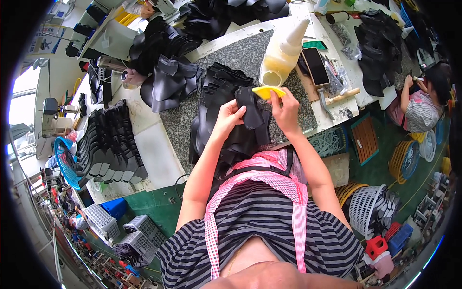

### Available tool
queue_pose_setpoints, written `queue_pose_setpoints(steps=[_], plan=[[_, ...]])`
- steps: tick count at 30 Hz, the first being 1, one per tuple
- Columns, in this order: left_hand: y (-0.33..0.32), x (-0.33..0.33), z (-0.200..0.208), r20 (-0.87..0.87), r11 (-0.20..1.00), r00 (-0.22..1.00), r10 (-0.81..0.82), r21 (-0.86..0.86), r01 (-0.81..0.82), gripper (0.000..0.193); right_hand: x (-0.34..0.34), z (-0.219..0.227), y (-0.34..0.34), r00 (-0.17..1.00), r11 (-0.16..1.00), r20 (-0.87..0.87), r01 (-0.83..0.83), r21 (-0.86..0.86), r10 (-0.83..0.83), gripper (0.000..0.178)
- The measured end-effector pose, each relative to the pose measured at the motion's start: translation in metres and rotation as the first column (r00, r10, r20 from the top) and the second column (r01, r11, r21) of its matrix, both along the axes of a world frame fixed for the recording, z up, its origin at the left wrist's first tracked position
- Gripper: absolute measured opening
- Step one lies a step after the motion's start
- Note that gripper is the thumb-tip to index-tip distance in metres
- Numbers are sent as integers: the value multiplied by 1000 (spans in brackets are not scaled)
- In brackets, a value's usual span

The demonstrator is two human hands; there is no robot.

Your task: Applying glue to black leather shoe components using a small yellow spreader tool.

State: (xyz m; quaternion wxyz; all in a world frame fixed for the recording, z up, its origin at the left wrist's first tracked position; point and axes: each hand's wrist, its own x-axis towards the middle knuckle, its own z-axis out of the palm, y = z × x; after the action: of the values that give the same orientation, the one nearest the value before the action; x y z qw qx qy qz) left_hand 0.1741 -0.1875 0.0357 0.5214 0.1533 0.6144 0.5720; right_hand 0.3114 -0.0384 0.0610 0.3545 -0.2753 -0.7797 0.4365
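Between the thumb and fingers of my left hand (pixel 230 118) is the edge of a small black leather-like piece (pixel 250 110). My right hand (pixel 287 113) pinches a flat yellow piece (pixel 267 92), held at the upper right of the black piece; I cannot tell whether the two touch. Beneath both lies a fanned pile of black cut pieces (pixel 221 91), spilling toward my lap. It rests on a speckled grey stone slab (pixel 178 123). Just beyond my right hand, a cloudy plastic bottle (pixel 284 57) with a cone-shaped nozzle and yellowish contents leans on the slab.
A phone (pixel 315 66) and a wooden-handled tool (pixel 344 96) lie right of the slab. More black pieces (pixel 168 84) are heaped beyond, with stacked rows (pixel 108 142) at left. A blue basket (pixel 66 161) stands at the table's left edge. Another person (pixel 423 98) sits at far right.
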Motion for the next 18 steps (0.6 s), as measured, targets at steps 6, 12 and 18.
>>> queue_pose_setpoints(steps=[6,12,18], plan=[[-3,2,-3,27,999,1000,9,36,-10,23,-1,3,7,979,956,-23,-192,222,202,8],[-9,2,-9,78,998,995,57,19,-58,23,33,18,2,962,949,96,-269,164,256,10],[-8,2,-8,148,993,985,85,69,-96,22,49,-7,-12,903,828,117,-427,363,414,37]])
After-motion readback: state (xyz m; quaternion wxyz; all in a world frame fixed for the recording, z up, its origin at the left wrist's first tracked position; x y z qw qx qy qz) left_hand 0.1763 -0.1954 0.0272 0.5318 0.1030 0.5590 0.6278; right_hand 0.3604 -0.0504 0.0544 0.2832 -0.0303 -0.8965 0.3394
